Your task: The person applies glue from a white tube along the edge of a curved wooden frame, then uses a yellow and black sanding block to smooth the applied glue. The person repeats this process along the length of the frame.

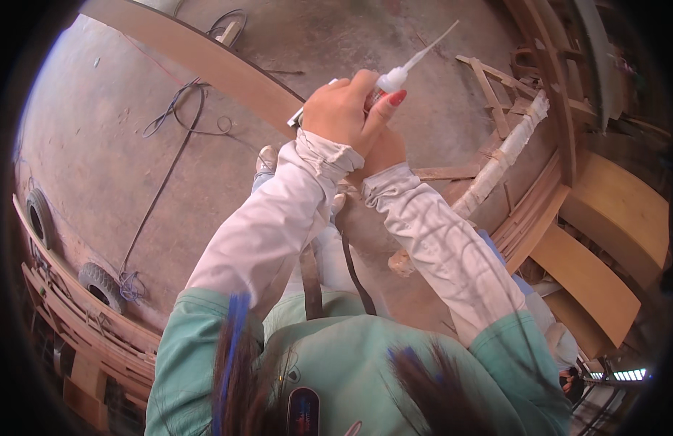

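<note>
bottle (pixel 391 80) sits in the left hand (pixel 340 112), its white top coming out between the forefinger and the red-nailed thumb. its long axis runs up the picture and to the right, away from the person's body, and the thin nozzle (pixel 429 48) carries on along that same slant. the long board (pixel 198 62) reaches off the other way, up and to the left, with its near end by the far side of the left hand; so nozzle and board spread apart, the tip well clear of the wood. whether the tip also tilts up or down is hard to judge from this one view.

the left hand is closed around the bottle, knuckles up, wrist bent a little inside its bunched pale sleeve (pixel 263 211). the right hand (pixel 387 149) is tucked underneath and to the right of it, nearer the body, mostly hidden; i cannot tell whether its fingers grip anything. a small white and dark piece (pixel 295 118) pokes out past the left hand's outer edge, too covered to name. both forearms slope inward and meet at the wrists, the right sleeve (pixel 442 243) coming in from the lower right.
</note>
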### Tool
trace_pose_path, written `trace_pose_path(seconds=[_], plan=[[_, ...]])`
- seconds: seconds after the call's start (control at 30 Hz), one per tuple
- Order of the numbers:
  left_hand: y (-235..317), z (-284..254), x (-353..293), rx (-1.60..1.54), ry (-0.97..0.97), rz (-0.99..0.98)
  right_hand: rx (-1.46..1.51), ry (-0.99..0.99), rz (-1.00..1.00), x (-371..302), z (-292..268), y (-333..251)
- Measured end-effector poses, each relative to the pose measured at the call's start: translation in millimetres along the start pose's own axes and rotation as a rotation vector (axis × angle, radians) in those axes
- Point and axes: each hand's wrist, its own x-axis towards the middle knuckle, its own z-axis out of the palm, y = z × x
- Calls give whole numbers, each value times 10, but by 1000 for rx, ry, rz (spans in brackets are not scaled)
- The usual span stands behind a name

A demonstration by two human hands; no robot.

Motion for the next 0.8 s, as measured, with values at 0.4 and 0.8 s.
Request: trace_pose_path(seconds=[0.4, 0.8], plan=[[259, 409, -356, -101, -87, 45, -111, -89, 130, -606, -87, 357], [130, 255, -256, -19, -88, -66, -85, -121, 189, -424, 34, 198]])
